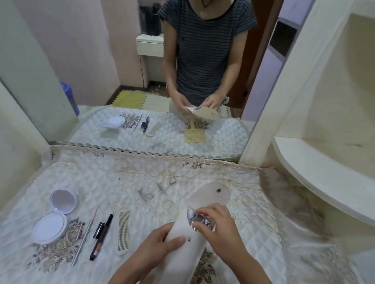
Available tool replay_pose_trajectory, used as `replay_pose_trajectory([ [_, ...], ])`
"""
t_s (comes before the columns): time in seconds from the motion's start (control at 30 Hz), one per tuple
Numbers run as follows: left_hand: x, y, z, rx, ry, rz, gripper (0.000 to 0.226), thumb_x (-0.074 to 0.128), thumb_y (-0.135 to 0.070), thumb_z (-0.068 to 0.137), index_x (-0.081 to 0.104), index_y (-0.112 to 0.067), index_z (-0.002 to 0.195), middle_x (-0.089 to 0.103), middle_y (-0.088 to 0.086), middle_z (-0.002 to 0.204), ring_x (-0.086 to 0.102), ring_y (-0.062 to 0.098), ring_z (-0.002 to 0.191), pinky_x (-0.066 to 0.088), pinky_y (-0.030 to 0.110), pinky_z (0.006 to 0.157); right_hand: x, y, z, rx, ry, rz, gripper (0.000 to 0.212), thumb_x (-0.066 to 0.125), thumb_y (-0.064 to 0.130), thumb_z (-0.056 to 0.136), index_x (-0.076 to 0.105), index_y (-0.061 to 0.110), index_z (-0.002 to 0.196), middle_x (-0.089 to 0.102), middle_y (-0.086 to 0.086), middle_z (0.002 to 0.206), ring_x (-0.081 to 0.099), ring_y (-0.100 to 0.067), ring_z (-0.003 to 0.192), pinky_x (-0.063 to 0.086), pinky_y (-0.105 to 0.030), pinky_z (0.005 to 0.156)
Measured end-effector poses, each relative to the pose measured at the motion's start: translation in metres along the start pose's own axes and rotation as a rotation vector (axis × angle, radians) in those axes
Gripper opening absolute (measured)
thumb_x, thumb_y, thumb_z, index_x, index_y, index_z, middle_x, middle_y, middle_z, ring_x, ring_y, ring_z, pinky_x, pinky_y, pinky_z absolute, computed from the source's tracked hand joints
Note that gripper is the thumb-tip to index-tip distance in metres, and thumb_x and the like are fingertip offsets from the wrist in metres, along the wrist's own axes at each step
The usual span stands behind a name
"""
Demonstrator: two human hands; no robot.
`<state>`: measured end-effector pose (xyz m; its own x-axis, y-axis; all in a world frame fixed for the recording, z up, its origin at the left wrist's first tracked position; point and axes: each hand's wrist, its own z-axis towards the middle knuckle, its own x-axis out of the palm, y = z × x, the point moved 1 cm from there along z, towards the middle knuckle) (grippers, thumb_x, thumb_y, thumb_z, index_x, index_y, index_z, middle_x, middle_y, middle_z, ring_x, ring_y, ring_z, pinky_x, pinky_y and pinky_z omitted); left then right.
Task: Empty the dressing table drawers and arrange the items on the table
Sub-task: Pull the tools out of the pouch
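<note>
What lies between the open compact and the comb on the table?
Head view: a thin pink stick and a metal rod, then two dark cosmetic pens, lie between the compact and the comb.

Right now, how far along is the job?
Laid out on the table: compact, thin sticks, black pens, comb. In hand: left hand holds a cream pouch, right hand pinches a shiny item at its mouth. Left: placing these; drawers are out of view.
</note>
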<state>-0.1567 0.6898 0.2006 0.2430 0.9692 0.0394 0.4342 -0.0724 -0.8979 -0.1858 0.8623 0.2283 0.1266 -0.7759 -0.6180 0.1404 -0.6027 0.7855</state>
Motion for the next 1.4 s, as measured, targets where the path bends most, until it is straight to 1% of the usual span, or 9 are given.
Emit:
replay_pose_trajectory([
  [0.2, 0.003, 0.001, 0.000, 0.005, 0.007, 0.028, 0.032, 0.066, -0.030, 0.070, 0.069, -0.022, 0.102, 0.075, -0.002, 0.097, 0.070, 0.011, 0.088, 0.052, 0.019, 0.070, 0.002, -0.001, -0.005, -0.063, -0.058, -0.028, 0.031, 0.053, 0.049, 0.069, 0.066, 0.030, 0.088, 0.048, 0.026, 0.081, 0.047, 0.005, 0.083, 0.036, -0.004, 0.078],
  [0.33, 0.004, 0.001, 0.000, 0.003, 0.006, 0.042, 0.030, 0.066, -0.030, 0.070, 0.070, -0.023, 0.098, 0.076, -0.004, 0.093, 0.070, 0.009, 0.084, 0.051, 0.017, 0.068, 0.006, -0.005, -0.008, -0.078, -0.093, -0.068, 0.033, 0.052, 0.049, 0.069, 0.066, 0.021, 0.079, 0.045, 0.028, 0.076, 0.043, 0.012, 0.081, 0.035, -0.002, 0.074],
  [0.47, 0.001, 0.003, 0.000, 0.007, 0.015, 0.105, 0.025, 0.067, -0.034, 0.068, 0.071, -0.026, 0.092, 0.076, -0.007, 0.087, 0.069, 0.008, 0.082, 0.052, 0.018, 0.070, 0.001, -0.008, -0.005, 0.004, 0.050, -0.022, 0.013, 0.069, 0.034, 0.074, 0.062, 0.027, 0.082, 0.049, 0.019, 0.081, 0.047, 0.008, 0.081, 0.036, -0.003, 0.071],
  [0.6, 0.000, 0.000, 0.003, 0.014, 0.025, 0.156, 0.027, 0.065, -0.035, 0.069, 0.071, -0.028, 0.094, 0.076, -0.010, 0.087, 0.070, 0.006, 0.082, 0.051, 0.016, 0.068, -0.001, -0.009, -0.004, 0.112, 0.165, -0.040, 0.020, 0.068, 0.031, 0.078, 0.059, 0.029, 0.097, 0.045, 0.016, 0.088, 0.048, 0.002, 0.078, 0.037, -0.003, 0.070],
  [0.8, -0.006, -0.005, 0.005, 0.022, 0.131, 0.181, 0.036, 0.070, -0.044, 0.059, 0.069, -0.028, 0.091, 0.073, -0.012, 0.078, 0.067, 0.002, 0.077, 0.049, 0.014, 0.066, -0.004, -0.010, -0.008, 0.145, 0.125, 0.064, 0.026, 0.076, 0.028, 0.069, 0.053, 0.037, 0.062, 0.051, 0.007, 0.077, 0.050, 0.000, 0.070, 0.038, -0.009, 0.063],
  [1.0, -0.004, -0.003, 0.006, -0.034, 0.186, 0.126, 0.033, 0.072, -0.035, 0.065, 0.070, -0.022, 0.096, 0.074, -0.006, 0.085, 0.068, 0.007, 0.081, 0.051, 0.018, 0.068, -0.015, -0.019, -0.002, 0.184, 0.093, 0.176, 0.025, 0.079, 0.016, 0.067, 0.060, 0.029, 0.059, 0.051, 0.006, 0.067, 0.047, -0.001, 0.056, 0.039, -0.011, 0.056],
  [1.1, -0.011, -0.005, 0.006, -0.056, 0.199, 0.148, 0.044, 0.073, -0.041, 0.061, 0.070, -0.020, 0.099, 0.075, 0.000, 0.093, 0.068, 0.011, 0.086, 0.052, 0.022, 0.074, -0.027, -0.024, 0.004, 0.309, 0.052, 0.416, 0.015, 0.071, 0.007, 0.076, 0.058, 0.009, 0.069, 0.055, -0.001, 0.064, 0.052, -0.003, 0.050, 0.047, -0.014, 0.054],
  [1.2, -0.016, -0.003, 0.006, -0.067, 0.194, 0.142, 0.051, 0.073, -0.044, 0.060, 0.068, -0.015, 0.102, 0.072, 0.011, 0.105, 0.068, 0.018, 0.093, 0.052, 0.030, 0.083, -0.039, -0.025, 0.009, 0.430, -0.033, 0.657, 0.013, 0.063, 0.001, 0.082, 0.053, 0.006, 0.075, 0.058, -0.007, 0.064, 0.059, -0.012, 0.048, 0.057, -0.024, 0.053],
  [1.4, -0.007, -0.001, 0.009, -0.054, 0.184, 0.131, 0.046, 0.073, -0.046, 0.058, 0.071, -0.020, 0.095, 0.074, -0.003, 0.089, 0.067, 0.010, 0.086, 0.051, 0.025, 0.080, -0.031, -0.022, 0.007, 0.597, -0.075, 0.980, 0.006, 0.063, 0.005, 0.082, 0.060, 0.007, 0.087, 0.066, -0.007, 0.070, 0.063, -0.012, 0.054, 0.059, -0.023, 0.057],
])
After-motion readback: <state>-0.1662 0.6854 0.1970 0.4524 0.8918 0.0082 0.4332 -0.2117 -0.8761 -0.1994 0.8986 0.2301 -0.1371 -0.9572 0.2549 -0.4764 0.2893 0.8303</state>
